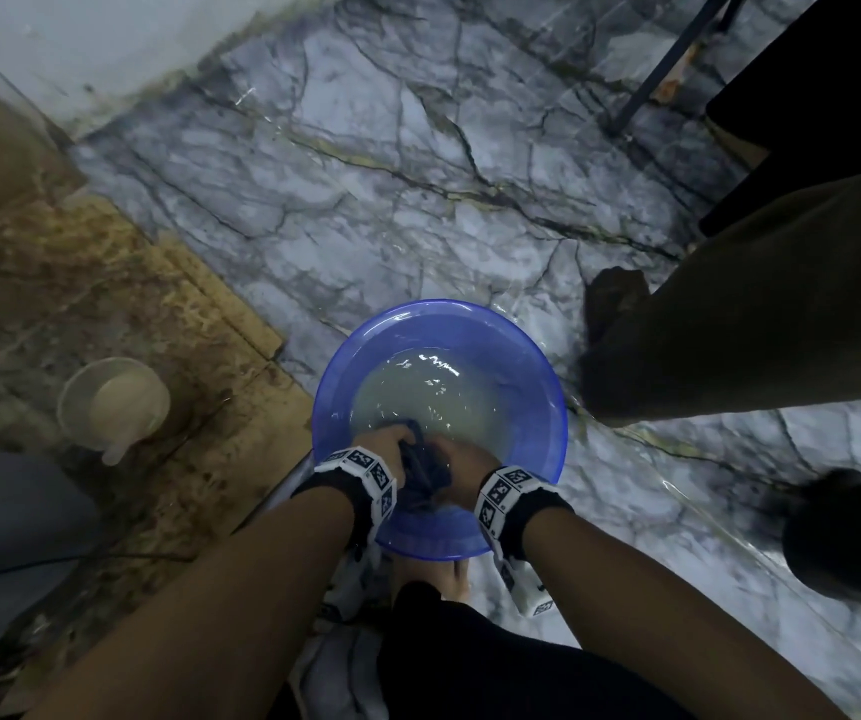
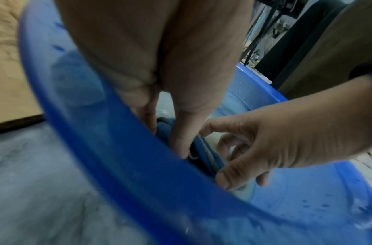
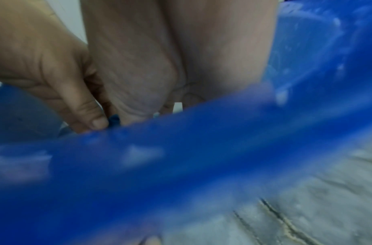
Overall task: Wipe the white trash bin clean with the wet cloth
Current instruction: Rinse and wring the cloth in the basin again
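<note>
A dark blue wet cloth [image 1: 425,472] hangs bunched over the near side of a blue plastic basin [image 1: 537,366] that holds cloudy water. My left hand [image 1: 384,449] and right hand [image 1: 462,459] both grip the cloth inside the basin. In the left wrist view the left thumb and fingers [image 2: 181,140] pinch the cloth [image 2: 204,149] while the right hand [image 2: 275,145] closes on it from the right. The right wrist view shows only a scrap of cloth [image 3: 114,120] behind the basin rim [image 3: 181,149]. A pale round container [image 1: 113,402] lies on its side to the left; I cannot tell whether it is the bin.
The basin stands on a wet marble floor [image 1: 418,174]. A brown stained board [image 1: 80,304] covers the floor at the left. Another person's dark trouser leg [image 1: 729,304] and dark shoe [image 1: 844,537] stand at the right. A black metal leg [image 1: 667,65] rises at the back right.
</note>
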{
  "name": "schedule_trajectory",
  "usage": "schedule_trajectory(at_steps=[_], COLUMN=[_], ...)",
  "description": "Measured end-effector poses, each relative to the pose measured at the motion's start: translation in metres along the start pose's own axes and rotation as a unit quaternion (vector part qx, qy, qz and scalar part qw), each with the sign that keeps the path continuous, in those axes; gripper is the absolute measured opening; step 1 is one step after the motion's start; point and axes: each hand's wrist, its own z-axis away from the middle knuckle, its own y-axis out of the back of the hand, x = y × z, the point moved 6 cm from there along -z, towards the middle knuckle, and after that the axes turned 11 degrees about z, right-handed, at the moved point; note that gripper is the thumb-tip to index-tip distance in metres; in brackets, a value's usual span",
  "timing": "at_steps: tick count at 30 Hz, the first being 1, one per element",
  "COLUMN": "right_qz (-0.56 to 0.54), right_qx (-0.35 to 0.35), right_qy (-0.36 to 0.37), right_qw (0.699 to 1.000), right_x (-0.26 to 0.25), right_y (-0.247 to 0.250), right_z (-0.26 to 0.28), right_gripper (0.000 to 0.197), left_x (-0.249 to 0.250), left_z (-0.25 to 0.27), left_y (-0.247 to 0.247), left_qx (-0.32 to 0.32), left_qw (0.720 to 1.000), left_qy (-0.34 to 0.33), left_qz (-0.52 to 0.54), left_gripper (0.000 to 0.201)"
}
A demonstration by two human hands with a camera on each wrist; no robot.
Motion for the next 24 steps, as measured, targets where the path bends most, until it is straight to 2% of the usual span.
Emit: schedule_trajectory(at_steps=[2,3,7,10,11,14,15,16,17,19,22,24], right_qz=[0.005,0.007,-0.012,0.028,0.02,-0.015,-0.028,-0.038,-0.045,-0.05,-0.126,-0.204], right_qx=[0.003,-0.006,0.003,-0.01,-0.007,-0.009,-0.012,-0.011,-0.009,0.006,0.022,0.041], right_qy=[-0.016,-0.024,-0.045,-0.047,-0.048,-0.033,-0.025,-0.015,-0.008,-0.003,-0.001,-0.007], right_qw=[1.0,1.0,0.999,0.998,0.999,0.999,0.999,0.999,0.999,0.999,0.992,0.978], right_x=[0.007,0.007,0.002,-0.002,-0.003,-0.004,-0.002,-0.001,0.0,0.004,0.012,0.018], right_y=[-0.005,-0.007,-0.01,-0.013,-0.012,-0.009,-0.006,-0.002,0.003,0.014,0.028,0.039], right_z=[0.002,0.004,0.006,0.007,0.008,0.009,0.011,0.011,0.013,0.013,0.012,0.013], right_gripper=[0.063,0.063,0.031,0.045,0.041,0.01,0.009,0.024,0.035,0.038,0.021,0.016], left_x=[-0.001,-0.003,-0.009,-0.009,-0.01,-0.009,-0.009,-0.008,-0.007,-0.006,-0.007,-0.006], left_z=[0.001,0.002,0.005,0.006,0.005,0.005,0.005,0.005,0.005,0.006,0.007,0.011], left_y=[-0.001,-0.001,0.0,0.0,0.001,0.002,0.003,0.003,0.004,0.006,0.009,0.013], left_qx=[-0.001,-0.002,0.001,0.025,0.035,0.032,0.024,0.018,0.015,0.019,0.04,0.073], left_qw=[1.0,1.0,1.0,0.999,0.998,0.998,0.998,0.999,0.999,0.998,0.988,0.978], left_qy=[0.001,0.004,0.022,0.034,0.045,0.055,0.055,0.051,0.047,0.041,0.033,0.021], left_qz=[0.003,-0.003,0.018,0.005,0.006,-0.003,-0.003,0.002,0.011,0.053,0.144,0.196], left_gripper=[0.048,0.048,0.049,0.058,0.061,0.051,0.048,0.045,0.041,0.036,0.035,0.024])
